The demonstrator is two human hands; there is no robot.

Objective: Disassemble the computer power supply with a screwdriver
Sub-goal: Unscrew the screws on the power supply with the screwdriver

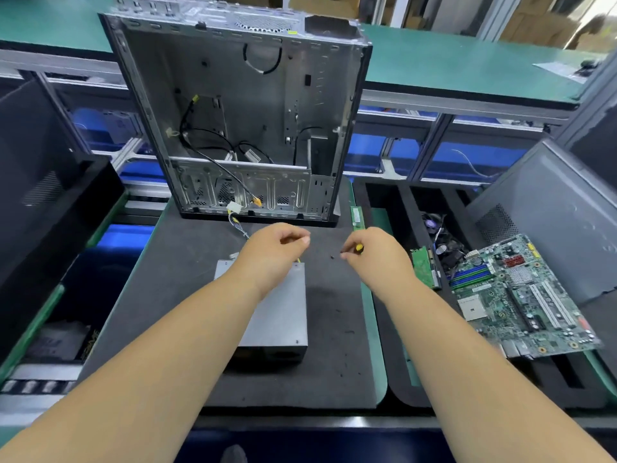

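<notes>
1. The supply (280,312) is lying flat on the dark mat (187,248) of the worktop, just in front of the open case (240,121), its long axis running away from the person and its wire bundle (237,225) leading off the far end toward the case.
2. The left hand (270,252) is hovering over the supply's far end, fingers curled with thumb and forefinger tips close together; whether they are pinching anything cannot be told.
3. The right hand (374,259) is gripping a screwdriver (359,248) by its yellow-capped handle; the blade is hidden.
4. A small screw (332,257) is sitting loose on the mat between the hands.
5. Risk, as a judgement: the screw could roll off or get lost against the dark mat, and the supply could slide if driven without a steadying hand.
6. A motherboard (521,295) is resting in the tray to the right.
</notes>
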